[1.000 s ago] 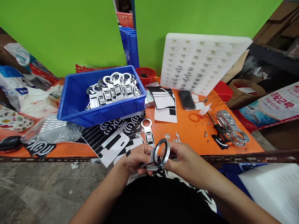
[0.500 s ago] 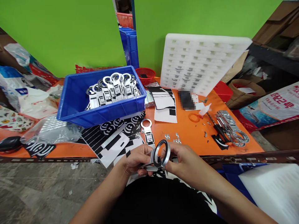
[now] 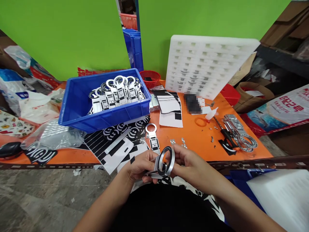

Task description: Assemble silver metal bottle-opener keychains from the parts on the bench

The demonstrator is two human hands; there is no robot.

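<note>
Just in front of my body, my left hand [image 3: 144,166] grips the flat base of a folding metal ring stand [image 3: 171,164], thumb on top and fingers beneath. The stand's round ring, silver outside with a black band, is tilted up. My right hand [image 3: 187,162] closes on the ring's right side, with some of its fingers hidden behind the ring. Beyond my hands a second ring stand [image 3: 154,141] lies flat on the orange table [image 3: 166,135]. Small silver metal pieces [image 3: 172,141] are scattered to its right.
A blue bin [image 3: 116,117] at the back left holds several ring stands. Black-and-white adhesive sheets [image 3: 120,156] lie before it. A white foam board [image 3: 207,61] leans at the back. On the right are a screwdriver [image 3: 228,137], a glue bottle [image 3: 211,113] and stacked metal parts [image 3: 238,129].
My right hand has shifted slightly on the ring, its fingers now lifted higher along the right edge. The left hand stays nearly still on the stand.
</note>
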